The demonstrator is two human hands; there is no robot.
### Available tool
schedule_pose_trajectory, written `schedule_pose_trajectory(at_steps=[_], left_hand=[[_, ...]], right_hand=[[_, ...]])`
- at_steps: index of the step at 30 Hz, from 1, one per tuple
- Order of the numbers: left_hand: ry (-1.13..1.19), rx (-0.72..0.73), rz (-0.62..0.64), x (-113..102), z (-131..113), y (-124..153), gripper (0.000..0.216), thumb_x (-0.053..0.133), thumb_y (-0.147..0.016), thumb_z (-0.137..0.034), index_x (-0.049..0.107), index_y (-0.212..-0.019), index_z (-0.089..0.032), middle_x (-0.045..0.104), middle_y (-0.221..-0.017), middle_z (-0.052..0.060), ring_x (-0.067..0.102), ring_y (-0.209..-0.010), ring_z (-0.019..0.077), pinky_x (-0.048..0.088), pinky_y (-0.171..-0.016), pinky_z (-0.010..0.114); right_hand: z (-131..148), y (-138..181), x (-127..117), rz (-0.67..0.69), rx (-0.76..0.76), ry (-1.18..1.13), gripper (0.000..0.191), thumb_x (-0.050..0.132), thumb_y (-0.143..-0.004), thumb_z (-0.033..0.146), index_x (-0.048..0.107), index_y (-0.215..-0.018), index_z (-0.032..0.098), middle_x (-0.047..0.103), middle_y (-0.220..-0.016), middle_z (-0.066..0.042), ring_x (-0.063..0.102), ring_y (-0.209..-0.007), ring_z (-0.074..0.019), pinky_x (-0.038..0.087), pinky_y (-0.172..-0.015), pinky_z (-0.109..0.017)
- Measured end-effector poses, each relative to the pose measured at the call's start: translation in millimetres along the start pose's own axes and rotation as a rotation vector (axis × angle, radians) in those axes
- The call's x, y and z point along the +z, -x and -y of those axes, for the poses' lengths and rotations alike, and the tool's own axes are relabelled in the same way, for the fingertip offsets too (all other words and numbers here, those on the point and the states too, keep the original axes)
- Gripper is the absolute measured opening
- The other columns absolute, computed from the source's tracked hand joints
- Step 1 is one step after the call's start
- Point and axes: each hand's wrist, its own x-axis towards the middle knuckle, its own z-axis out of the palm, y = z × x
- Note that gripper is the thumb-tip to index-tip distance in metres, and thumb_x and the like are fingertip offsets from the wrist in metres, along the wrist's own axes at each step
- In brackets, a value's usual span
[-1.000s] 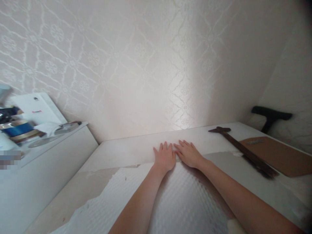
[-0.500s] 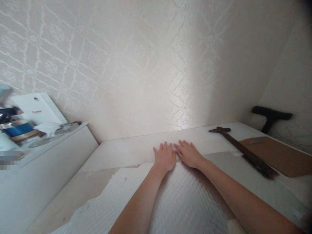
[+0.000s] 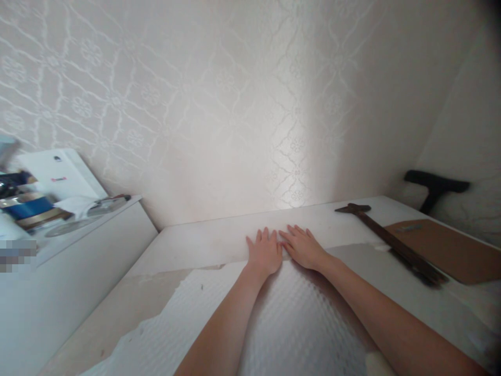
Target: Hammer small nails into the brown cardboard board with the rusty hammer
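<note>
My left hand [image 3: 265, 254] lies palm down with its fingers spread on the white surface [image 3: 219, 237], near the far edge by the wall. Right beside it, my right hand [image 3: 303, 247] rests in the same way, fingers stretched out, its thumb close to the left hand. Neither hand grasps anything. Under my wrists and forearms spreads a white textured sheet [image 3: 301, 324] with a quilted, bumpy pattern and a ragged left edge. Its near part runs out of the picture. A dark hammer [image 3: 385, 235] lies to the right of my right hand.
A brown board [image 3: 457, 250] with a small grey object on it lies at the right. Behind it stands a black T-shaped handle [image 3: 436, 183]. At the left, a white cabinet [image 3: 105, 261] holds a blue tape roll [image 3: 29, 207], a white box [image 3: 60, 172] and clutter. Patterned wallpaper [image 3: 219, 120] rises behind.
</note>
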Motion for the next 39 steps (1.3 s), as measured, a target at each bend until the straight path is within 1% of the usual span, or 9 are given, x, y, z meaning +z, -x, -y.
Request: schedule_pose_trajectory(at_steps=[5,23,31,39], left_hand=[[-0.011,0.001,0.005,0.9,0.0,-0.5,0.053,0.013,-0.092,-0.038,0.027,-0.14,-0.02,0.022,-0.148,0.012,0.02,-0.136,0.0306,0.02,-0.103,0.06],[0.008,0.0,-0.012,2.6,0.5,-1.0,0.053,0.013,-0.092,-0.039,0.029,-0.139,-0.02,0.026,-0.147,0.012,0.021,-0.135,0.0301,0.02,-0.103,0.06],[0.015,0.004,-0.015,1.0,-0.2,-0.1,0.054,0.013,-0.092,-0.039,0.029,-0.139,-0.019,0.026,-0.147,0.012,0.023,-0.135,0.0306,0.02,-0.103,0.061],[0.016,0.007,-0.02,4.0,0.5,-2.1,0.054,0.014,-0.092,-0.039,0.03,-0.139,-0.018,0.025,-0.147,0.013,0.022,-0.135,0.031,0.02,-0.102,0.062]], right_hand=[[0.0,-0.2,-0.3,0.007,0.004,0.0,0.052,0.022,-0.092,0.039,0.035,-0.139,0.02,0.027,-0.146,-0.014,0.023,-0.134,-0.0302,0.021,-0.103,-0.052],[-1.0,-1.2,2.3,-0.002,0.004,0.013,0.052,0.022,-0.092,0.039,0.035,-0.139,0.02,0.027,-0.147,-0.014,0.022,-0.134,-0.0308,0.022,-0.103,-0.052],[0.8,0.9,-1.3,0.005,0.004,0.003,0.052,0.022,-0.092,0.039,0.034,-0.139,0.019,0.028,-0.146,-0.015,0.023,-0.133,-0.0305,0.021,-0.103,-0.051],[-0.1,-0.3,0.8,-0.001,0.005,-0.002,0.052,0.022,-0.092,0.038,0.035,-0.139,0.019,0.028,-0.146,-0.015,0.023,-0.134,-0.0314,0.02,-0.104,-0.051]])
